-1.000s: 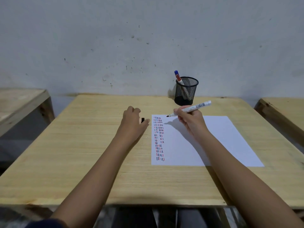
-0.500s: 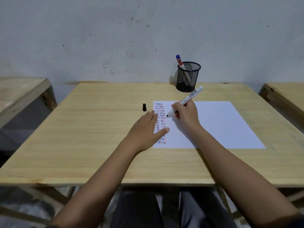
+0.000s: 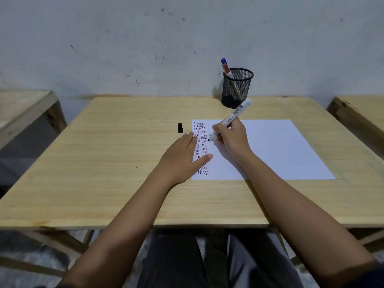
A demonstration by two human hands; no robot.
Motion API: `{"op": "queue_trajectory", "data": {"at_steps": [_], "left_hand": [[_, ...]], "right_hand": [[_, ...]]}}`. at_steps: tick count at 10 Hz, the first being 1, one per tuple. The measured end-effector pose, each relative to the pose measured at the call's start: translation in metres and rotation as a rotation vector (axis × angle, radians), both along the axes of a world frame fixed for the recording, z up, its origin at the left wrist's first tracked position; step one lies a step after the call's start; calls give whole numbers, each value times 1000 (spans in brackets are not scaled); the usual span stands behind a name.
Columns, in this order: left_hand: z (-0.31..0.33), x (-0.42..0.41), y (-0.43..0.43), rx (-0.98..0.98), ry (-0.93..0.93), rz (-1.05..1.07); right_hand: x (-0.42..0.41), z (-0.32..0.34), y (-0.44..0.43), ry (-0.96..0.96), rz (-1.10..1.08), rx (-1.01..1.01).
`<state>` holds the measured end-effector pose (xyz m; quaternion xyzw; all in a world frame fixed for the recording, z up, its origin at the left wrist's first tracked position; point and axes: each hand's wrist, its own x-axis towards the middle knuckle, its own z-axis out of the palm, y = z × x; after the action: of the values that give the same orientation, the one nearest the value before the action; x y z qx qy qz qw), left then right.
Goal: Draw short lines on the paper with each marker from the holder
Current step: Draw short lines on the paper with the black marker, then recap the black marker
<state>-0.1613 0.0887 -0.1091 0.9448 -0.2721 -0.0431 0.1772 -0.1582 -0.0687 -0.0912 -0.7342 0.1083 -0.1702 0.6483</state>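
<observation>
A white sheet of paper (image 3: 270,150) lies on the wooden table (image 3: 104,163), with columns of short black, red and blue lines along its left edge. My right hand (image 3: 232,138) grips an uncapped white marker (image 3: 230,119), its black tip touching the paper beside the lines. My left hand (image 3: 182,156) lies flat with fingers spread, pressing on the paper's left edge. The marker's black cap (image 3: 180,128) stands on the table left of the paper. A black mesh holder (image 3: 236,88) at the table's back edge holds two markers (image 3: 226,68), one blue-capped, one red-capped.
A grey stained wall rises right behind the table. Parts of two other wooden tables show at the far left (image 3: 20,107) and far right (image 3: 361,113). My legs in dark trousers show below the table's front edge.
My left hand let go of the cap, left it standing on the table, and moved onto the paper's left edge. My right hand lowered the marker tip to the paper. The camera tilted down.
</observation>
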Motion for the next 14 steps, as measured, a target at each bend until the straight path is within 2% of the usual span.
{"op": "queue_trajectory", "data": {"at_steps": [5,8,9,10,11,12,13,14], "left_hand": [[0,0,0,-13,7,5],[6,-4,3,-121,4,16],[7,-1,6,-262,9,24],[11,7,8,-434,-107,97],[19,31,8,-481,-159,219],[15,50,5,-416,-49,289],[8,51,6,-401,-62,323],[6,40,6,-705,26,416]], "right_hand": [[-1,1,0,27,-16,-6],[-2,6,-9,-99,-54,475],[-1,8,-10,-143,-55,572],[-1,11,-12,-162,-62,635],[-2,19,-14,-175,-75,736],[-3,22,-16,-134,-45,837],[-9,17,-14,-88,-37,892],[-14,12,-7,-44,-22,932]]}}
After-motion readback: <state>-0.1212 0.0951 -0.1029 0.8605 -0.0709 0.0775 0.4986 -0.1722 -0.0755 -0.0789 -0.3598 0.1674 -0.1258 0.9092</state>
